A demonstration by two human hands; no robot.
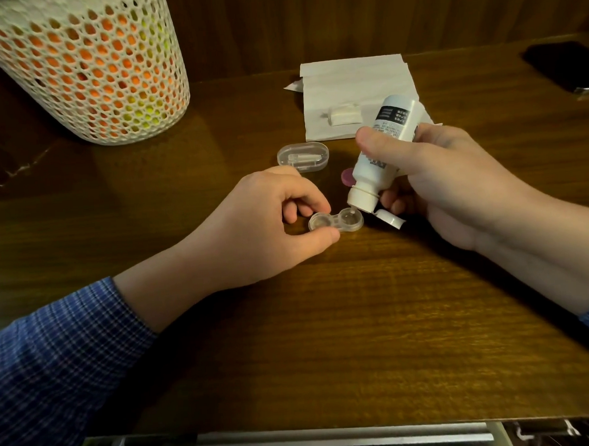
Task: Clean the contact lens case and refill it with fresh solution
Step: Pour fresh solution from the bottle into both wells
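the left hand [269,220] pinches the contact lens case [335,221] between curled forefinger and thumb, gripping its left well and steadying it flat on the desk [325,323]. the other fingers are tucked under the palm. the right hand [434,178] is wrapped round a white solution bottle [381,157], thumb across the front and fingers curled behind, holding it tipped steeply with the nozzle pointing down just above the case's right well. the bottle's flip cap [390,217] hangs open on its hinge below the nozzle, beside the case.

the case is clear plastic with two round wells joined side by side, both uncovered; it lies near the middle of the desk, between the two hands. whether liquid is in the wells cannot be told.

the bottle bears a dark label panel with pale lines and small print, too small and blurred to read.

just behind the bottle's neck one purple round lid [348,179] shows partly on the desk. behind the left hand sits one clear oval box [302,157] with a small white piece inside. farther back lies one white paper tissue [358,93] spread flat, with one small folded white pad [344,114] on it. at far left stands one white mesh basket [83,63], orange and yellow showing through its holes. at far right, one dark flat object [568,67] rests on the desk. both forearms wear blue checked sleeves [55,365].
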